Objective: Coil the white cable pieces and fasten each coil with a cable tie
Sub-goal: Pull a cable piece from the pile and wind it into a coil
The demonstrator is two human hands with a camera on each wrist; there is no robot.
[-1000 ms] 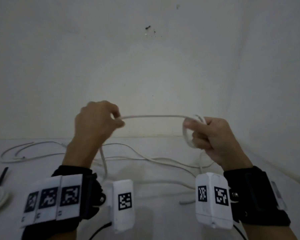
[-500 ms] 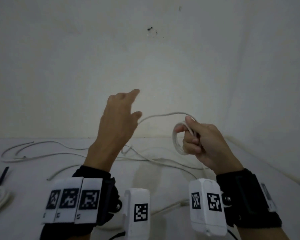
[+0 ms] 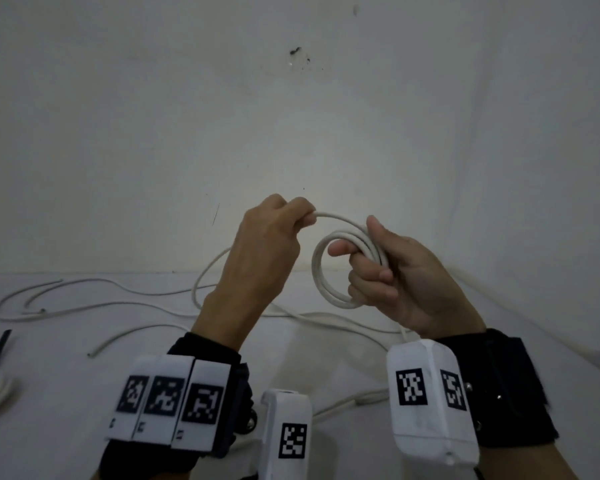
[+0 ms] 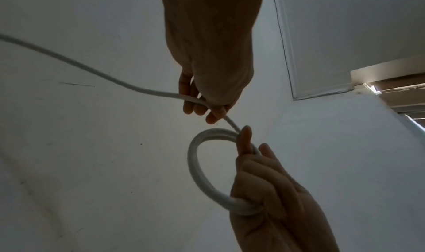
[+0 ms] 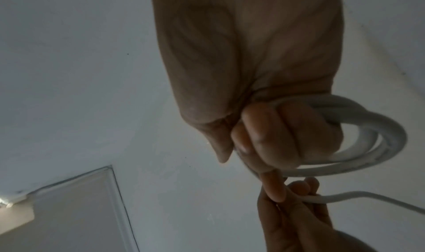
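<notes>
- Head view: white cable coil (image 3: 329, 268) held above the bench (image 3: 66, 382), its ring upright, opening facing the person.
- Right hand (image 3: 395, 282) curls closed around the coil's right side.
- Left hand (image 3: 267, 247) pinches the free strand (image 4: 92, 70), which trails left and down toward the bench.

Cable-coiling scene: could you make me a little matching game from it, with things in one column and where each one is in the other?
Things:
1. coil
2. left hand
3. loose cables
4. black cable tie

Places or states:
A. spread over the table, toward the left
B. at the far left edge of the table
C. held up off the table in the right hand
D. pinching the strand that leads into the coil

Pairs: 1-C, 2-D, 3-A, 4-B
</notes>
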